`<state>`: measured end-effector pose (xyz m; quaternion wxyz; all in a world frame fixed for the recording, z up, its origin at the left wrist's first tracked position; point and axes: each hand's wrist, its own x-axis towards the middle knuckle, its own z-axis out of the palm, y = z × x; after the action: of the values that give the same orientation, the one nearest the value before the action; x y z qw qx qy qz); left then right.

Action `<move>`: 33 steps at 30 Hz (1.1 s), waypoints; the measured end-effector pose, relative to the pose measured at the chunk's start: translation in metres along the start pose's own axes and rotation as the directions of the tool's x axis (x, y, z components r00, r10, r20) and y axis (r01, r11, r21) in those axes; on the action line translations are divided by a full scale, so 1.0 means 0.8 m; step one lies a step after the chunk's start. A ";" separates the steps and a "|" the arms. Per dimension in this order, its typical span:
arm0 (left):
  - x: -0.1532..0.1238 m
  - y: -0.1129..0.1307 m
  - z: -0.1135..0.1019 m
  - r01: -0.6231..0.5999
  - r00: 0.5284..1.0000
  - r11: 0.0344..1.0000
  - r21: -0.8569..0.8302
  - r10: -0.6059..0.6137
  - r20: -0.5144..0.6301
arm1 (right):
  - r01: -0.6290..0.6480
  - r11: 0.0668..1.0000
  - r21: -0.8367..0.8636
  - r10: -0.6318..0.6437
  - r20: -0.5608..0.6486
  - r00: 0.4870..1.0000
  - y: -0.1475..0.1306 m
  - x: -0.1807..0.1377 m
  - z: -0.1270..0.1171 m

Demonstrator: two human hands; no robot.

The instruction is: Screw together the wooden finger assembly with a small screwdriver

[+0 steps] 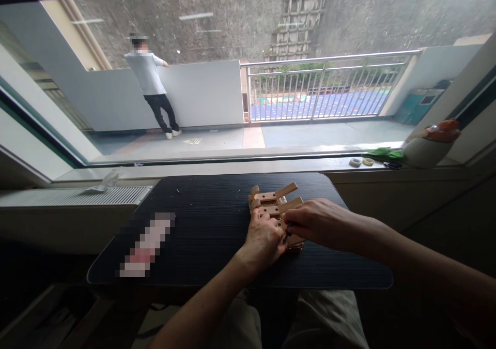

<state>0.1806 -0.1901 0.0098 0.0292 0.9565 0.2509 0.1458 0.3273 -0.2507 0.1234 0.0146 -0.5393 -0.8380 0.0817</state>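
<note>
A light wooden rack-like piece lies on the black table, its angled slats marked with dark round holes and a woven-looking base beneath them. Curled over its near left side, my left hand grips it with the fingertips on the slats. From the right, my right hand is closed in a pinch around a small dark, thin tool. The tool points down beside my left fingers; its exact kind and its tip are too small to make out. Both hands cover the near part of the wooden piece.
The black table stands against a windowsill. A blurred pink-and-white strip lies on its left side. Tape rolls, a green cloth and a white container sit on the sill. Beyond the glass a person leans on a wall.
</note>
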 end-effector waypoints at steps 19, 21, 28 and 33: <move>0.000 0.000 -0.004 -0.007 0.999 1.000 0.012 0.006 0.033 | -0.002 1.000 -0.023 0.002 -0.013 1.000 0.003 -0.004 0.002; 0.000 0.000 -0.002 -0.012 1.000 1.000 0.014 0.011 0.029 | -0.021 0.999 -0.044 0.020 -0.011 1.000 0.002 -0.003 0.002; 0.000 0.002 -0.006 -0.015 0.999 1.000 0.011 0.015 0.032 | -0.014 0.998 -0.060 0.014 -0.005 1.000 0.006 -0.009 -0.002; 0.001 0.002 -0.010 -0.009 0.998 1.000 0.007 0.009 0.069 | 0.009 1.000 -0.030 -0.008 0.008 1.000 0.006 -0.009 -0.005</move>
<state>0.1796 -0.1910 0.0177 0.0336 0.9622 0.2459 0.1122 0.3354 -0.2550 0.1268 0.0037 -0.5357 -0.8414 0.0711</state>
